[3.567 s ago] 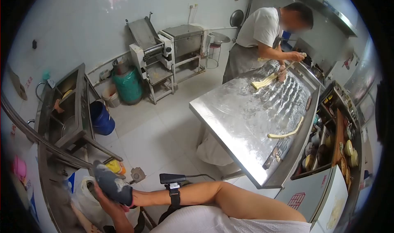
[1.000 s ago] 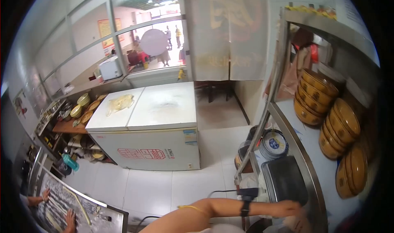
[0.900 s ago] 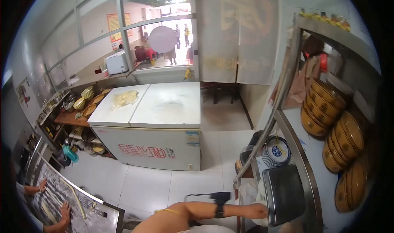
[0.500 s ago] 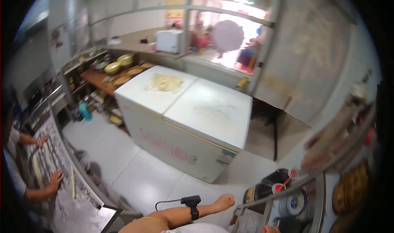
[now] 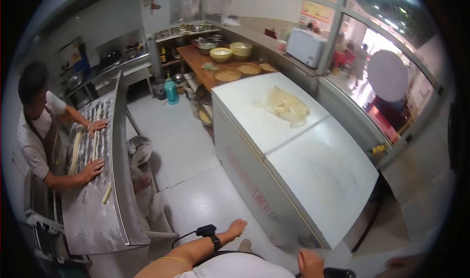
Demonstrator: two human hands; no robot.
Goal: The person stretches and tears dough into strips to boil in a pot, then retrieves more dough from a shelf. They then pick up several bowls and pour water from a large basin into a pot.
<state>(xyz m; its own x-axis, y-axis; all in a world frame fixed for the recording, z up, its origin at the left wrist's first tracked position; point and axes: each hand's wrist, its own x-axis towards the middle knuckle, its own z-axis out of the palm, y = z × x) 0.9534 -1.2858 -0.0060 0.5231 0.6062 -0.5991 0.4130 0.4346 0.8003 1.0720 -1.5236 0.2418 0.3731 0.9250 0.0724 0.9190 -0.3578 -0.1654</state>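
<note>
My left hand (image 5: 237, 228) hangs low at the bottom middle, its fingers curled closed with nothing showing in them. A black strap with a small black device (image 5: 207, 230) and a cable sits on that wrist. Close to the lower right, my right hand (image 5: 311, 263) makes a fist, and nothing is seen in it. Both hands are apart from the white chest freezer (image 5: 338, 175), which stands just ahead. On its lid lies a clear plastic bag (image 5: 286, 106) with something pale yellow inside.
At left, a co-worker presses both hands on dough strips (image 5: 96, 140) on a floured metal table (image 5: 93, 234). Yellow bowls (image 5: 221, 55) stand on a wooden counter (image 5: 190, 57) behind the freezer. A teal flask (image 5: 171, 91) and a metal pot (image 5: 140, 150) are lower down.
My view has swung left, so the freezer now sits farther right and the co-worker shows more fully. The rack with plates at right has left the view. Both my hands stay closed.
</note>
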